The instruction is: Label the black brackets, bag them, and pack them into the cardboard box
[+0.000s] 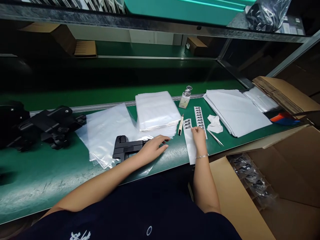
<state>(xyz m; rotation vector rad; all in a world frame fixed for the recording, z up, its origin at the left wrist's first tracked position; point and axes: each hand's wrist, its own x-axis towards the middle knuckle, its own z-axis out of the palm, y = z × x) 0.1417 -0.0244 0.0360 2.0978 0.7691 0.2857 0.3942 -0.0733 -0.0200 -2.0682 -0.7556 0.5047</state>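
2 hands: both are the person's own, low over the green tabletop, arms coming in from the bottom edge.
Far left: a heap of black plastic parts lies on the tabletop, well apart from either hand.
Clear bags: a loose spread of clear plastic bags lies flat right of that heap, its near corner running under the left hand.
Black part: 1 black plastic part rests on the clear bags, just beside the left wrist.
Left hand: left hand lies palm down, fingers stretched and released, pressing flat on the bag film and the edge of the black part.
White stack: a neat stack of white sheets sits behind the left hand.
Cutter: a small utility knife lies between the white stack and the label strip.
Label strip: a white backing strip with dark labels lies under the right hand.
Right hand: right hand has fingertips pinched on a label at the strip's upper part.
Second strip: another label strip lies just behind it.
Bottle: a small bottle stands at the tabletop's far rail.
Right side: a crumpled white cloth, tweezers, and a cardboard box holding bagged parts.
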